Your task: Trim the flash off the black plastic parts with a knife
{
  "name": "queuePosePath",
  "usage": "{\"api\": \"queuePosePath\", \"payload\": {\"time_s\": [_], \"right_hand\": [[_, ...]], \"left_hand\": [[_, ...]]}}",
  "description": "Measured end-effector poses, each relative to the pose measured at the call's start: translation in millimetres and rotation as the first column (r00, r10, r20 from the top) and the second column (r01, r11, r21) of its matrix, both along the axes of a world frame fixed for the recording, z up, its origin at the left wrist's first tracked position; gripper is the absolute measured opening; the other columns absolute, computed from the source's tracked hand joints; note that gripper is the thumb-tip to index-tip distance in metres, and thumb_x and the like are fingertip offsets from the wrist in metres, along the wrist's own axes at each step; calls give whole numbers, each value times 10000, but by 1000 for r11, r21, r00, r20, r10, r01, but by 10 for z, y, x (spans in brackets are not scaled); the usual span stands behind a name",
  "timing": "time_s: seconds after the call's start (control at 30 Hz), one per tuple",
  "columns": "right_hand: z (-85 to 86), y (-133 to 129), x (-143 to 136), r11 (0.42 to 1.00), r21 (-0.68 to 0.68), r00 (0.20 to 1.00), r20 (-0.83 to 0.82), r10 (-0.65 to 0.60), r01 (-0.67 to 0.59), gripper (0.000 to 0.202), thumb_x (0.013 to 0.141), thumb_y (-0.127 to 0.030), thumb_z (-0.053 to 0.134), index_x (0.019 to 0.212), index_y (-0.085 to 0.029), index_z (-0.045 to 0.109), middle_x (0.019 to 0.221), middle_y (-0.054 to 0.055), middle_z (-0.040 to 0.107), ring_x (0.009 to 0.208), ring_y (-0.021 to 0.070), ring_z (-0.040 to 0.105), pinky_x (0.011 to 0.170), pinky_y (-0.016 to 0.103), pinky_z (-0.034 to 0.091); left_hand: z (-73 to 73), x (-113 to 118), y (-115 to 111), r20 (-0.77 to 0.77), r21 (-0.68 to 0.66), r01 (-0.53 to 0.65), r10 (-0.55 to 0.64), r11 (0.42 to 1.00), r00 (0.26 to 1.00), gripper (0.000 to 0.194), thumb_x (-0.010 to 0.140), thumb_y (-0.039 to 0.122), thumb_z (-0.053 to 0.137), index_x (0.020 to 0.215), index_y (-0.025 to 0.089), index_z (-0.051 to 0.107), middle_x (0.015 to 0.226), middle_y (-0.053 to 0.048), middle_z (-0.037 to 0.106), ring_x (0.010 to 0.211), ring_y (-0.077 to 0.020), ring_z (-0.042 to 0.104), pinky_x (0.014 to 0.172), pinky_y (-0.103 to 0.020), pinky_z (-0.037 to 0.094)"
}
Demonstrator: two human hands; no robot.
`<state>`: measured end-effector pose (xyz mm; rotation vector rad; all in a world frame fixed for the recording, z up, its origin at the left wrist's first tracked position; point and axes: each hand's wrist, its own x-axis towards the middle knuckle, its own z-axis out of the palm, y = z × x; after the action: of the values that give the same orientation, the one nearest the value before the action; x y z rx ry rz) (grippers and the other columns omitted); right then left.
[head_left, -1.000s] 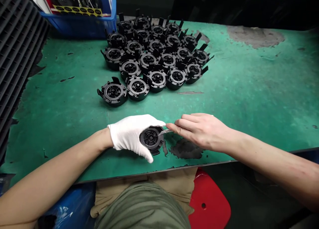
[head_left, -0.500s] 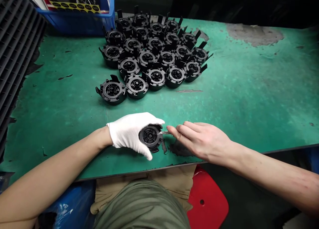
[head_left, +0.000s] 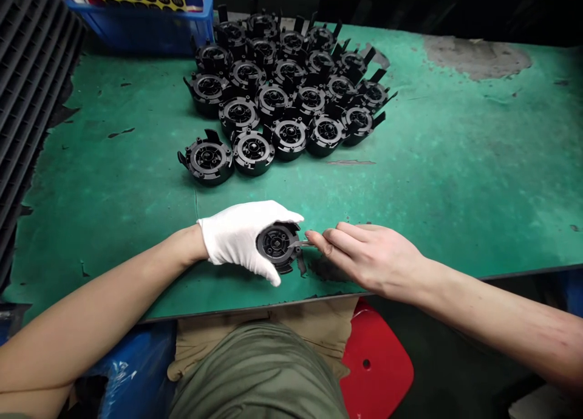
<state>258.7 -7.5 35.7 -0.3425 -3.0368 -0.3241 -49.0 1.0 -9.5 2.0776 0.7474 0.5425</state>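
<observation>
Near the front edge of the green table, my left hand (head_left: 246, 240), in a white glove, is wrapped round a round black plastic part (head_left: 276, 244). Its thumb and fingers lie along the part's left side. From the right, my bare right hand (head_left: 364, 252) pinches a thin metal tool (head_left: 306, 243), whose tip reaches over the right side of the part's face. The tool's other end is hidden inside the hand. Several similar black parts (head_left: 290, 132) with upright tabs stand close together behind my hands.
A blue bin (head_left: 146, 33) with printed sheets stands at the back left. Stacked black ridged trays (head_left: 31, 103) rise along the left edge of the green table (head_left: 455, 164). A red stool (head_left: 378, 364) is below the front edge.
The view has shifted slightly, so the rows of parts appear a little higher and further right. Both hands keep their grips, with the tool tip still over the held part.
</observation>
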Motion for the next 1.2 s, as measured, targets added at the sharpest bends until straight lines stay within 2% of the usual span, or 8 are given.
{"api": "queuePosePath", "payload": {"time_s": [0.3, 0.4, 0.53, 0.63, 0.7, 0.9, 1.0, 1.2], "right_hand": [[-10, -2, -13, 1000, -26, 999, -31, -12, 11, 354, 1034, -6, 501, 1362, -15, 634, 871, 49, 639, 774, 190, 546, 631, 327, 443], [-27, 45, 2, 997, -74, 999, -53, -1, -3, 320, 1062, -54, 511, 1363, -34, 617, 876, 50, 662, 761, 184, 569, 612, 321, 439], [-57, -29, 30, 967, -195, 965, -175, -196, 161, 291, 1092, -132, 544, 1378, -134, 597, 926, 44, 714, 779, 160, 632, 635, 285, 474], [-83, -236, 29, 900, -301, 877, -271, -397, 314, 341, 1076, -103, 565, 1412, -161, 573, 1074, 77, 756, 886, 152, 704, 695, 257, 520], [-108, -408, 8, 869, -335, 846, -273, -459, 363, 375, 1070, -78, 565, 1438, -147, 567, 1116, 96, 757, 912, 163, 712, 731, 267, 533], [-188, -742, -97, 821, -320, 808, -214, -549, 473, 354, 1072, -123, 602, 1422, -70, 597, 988, 96, 714, 837, 211, 628, 736, 342, 503], [-191, -770, -117, 814, -318, 807, -193, -557, 486, 341, 1081, -125, 588, 1416, -64, 601, 944, 81, 695, 801, 207, 578, 722, 350, 479], [-132, -773, -171, 832, -281, 828, -172, -534, 479, 331, 1104, -132, 542, 1428, -75, 577, 893, 62, 668, 776, 195, 552, 710, 336, 465]], "left_hand": [[-78, -19, 18, 85, 100, 77, -86, 992, 993, 916, 733, 657, 940, 1471, 209, 632, 1326, -139, 748, 1214, -301, 724, 1097, -425, 580], [-52, -19, 19, 75, 72, 53, -58, 996, 995, 896, 725, 662, 942, 1438, 210, 642, 1326, -129, 746, 1220, -295, 721, 1112, -431, 571], [-9, 19, -14, 27, 26, -24, 23, 999, 999, 919, 643, 690, 973, 1364, 213, 661, 1293, -123, 756, 1204, -322, 726, 1114, -471, 563], [-21, 79, -72, -26, 69, -97, 99, 993, 995, 922, 612, 722, 968, 1307, 194, 669, 1264, -145, 758, 1183, -366, 724, 1078, -518, 569], [-42, 115, -119, -22, 127, -147, 151, 981, 988, 921, 650, 745, 936, 1308, 167, 654, 1260, -170, 751, 1176, -385, 720, 1067, -545, 571], [-50, 102, -165, -13, 146, -84, 86, 986, 996, 1052, 647, 634, 988, 1489, 195, 534, 1422, -180, 679, 1326, -392, 660, 1157, -545, 547], [-39, 83, -152, -45, 93, -75, 79, 993, 996, 1026, 658, 571, 1001, 1495, 211, 529, 1417, -161, 682, 1333, -377, 659, 1165, -533, 549], [-50, 85, -156, -51, 57, -85, 88, 995, 995, 1020, 653, 607, 991, 1484, 218, 545, 1416, -152, 685, 1327, -373, 660, 1167, -534, 549]]}}
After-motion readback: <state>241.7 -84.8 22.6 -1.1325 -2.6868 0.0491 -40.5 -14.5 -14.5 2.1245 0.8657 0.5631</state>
